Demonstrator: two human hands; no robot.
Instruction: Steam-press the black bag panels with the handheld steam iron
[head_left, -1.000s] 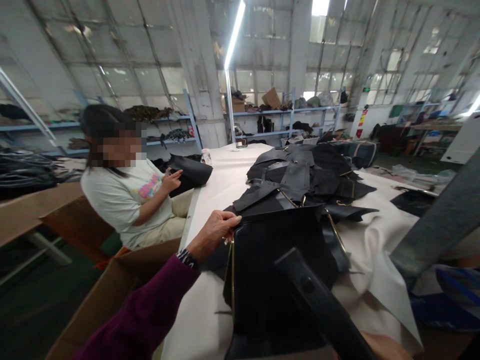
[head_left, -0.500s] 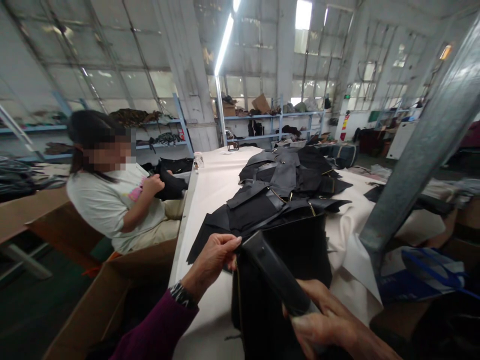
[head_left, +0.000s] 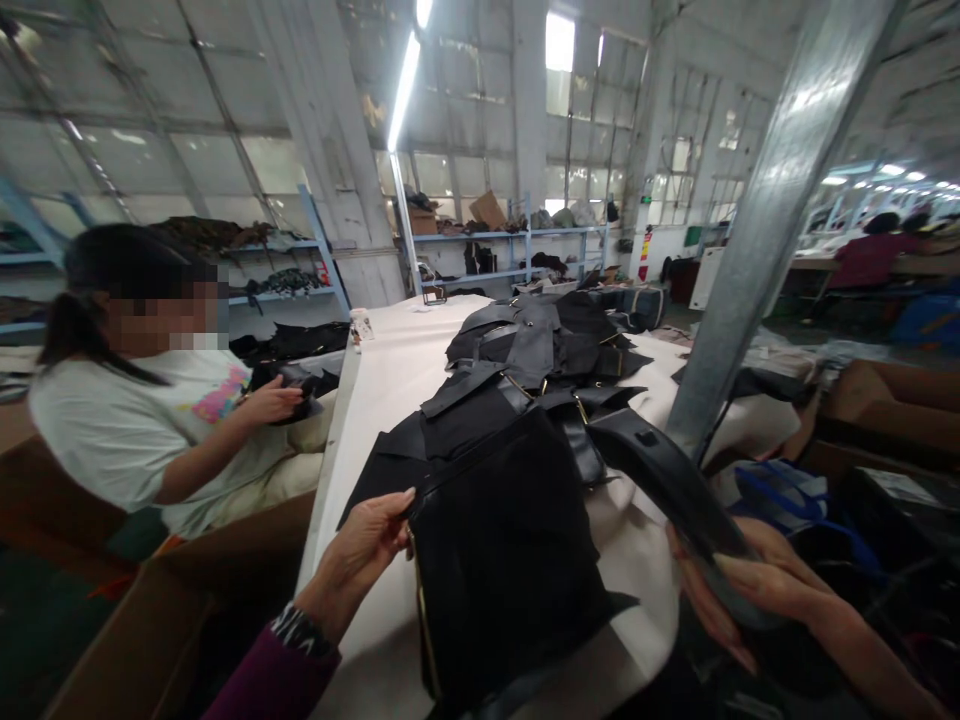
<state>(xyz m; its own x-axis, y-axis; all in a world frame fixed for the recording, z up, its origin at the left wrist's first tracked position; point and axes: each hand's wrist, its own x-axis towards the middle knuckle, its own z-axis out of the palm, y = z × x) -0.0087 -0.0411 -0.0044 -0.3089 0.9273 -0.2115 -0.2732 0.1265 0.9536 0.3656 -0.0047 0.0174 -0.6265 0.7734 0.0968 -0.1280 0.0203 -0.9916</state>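
My left hand (head_left: pixel 367 548) pinches the upper left corner of a black fabric panel (head_left: pixel 510 560) between thumb and fingertips. A gold-coloured zipper edge (head_left: pixel 421 610) runs down that panel's left side. In my right hand (head_left: pixel 757 580) is a long, smooth black piece (head_left: pixel 660 465), slightly curved, with a greyish end at the palm. Its exact kind I cannot make out. It reaches up and left, its far end right of the panel, over the pile. Beyond the panel lies a pile of black pieces (head_left: pixel 480 415), some with gold zippers, on the pale-covered table (head_left: pixel 390 345).
A metal post (head_left: pixel 750 240) slants up at the table's right. On the left, a co-worker (head_left: pixel 150 420) sits with dark material in hand. A cardboard box (head_left: pixel 172 610) stands at lower left, a blue-and-white bag (head_left: pixel 780 495) at right. Shelves (head_left: pixel 480 237) line the back wall.
My right hand has swung the long black piece to the right, away from the panel's top edge. My left hand still holds the panel, which now lies more exposed. The view has turned right.
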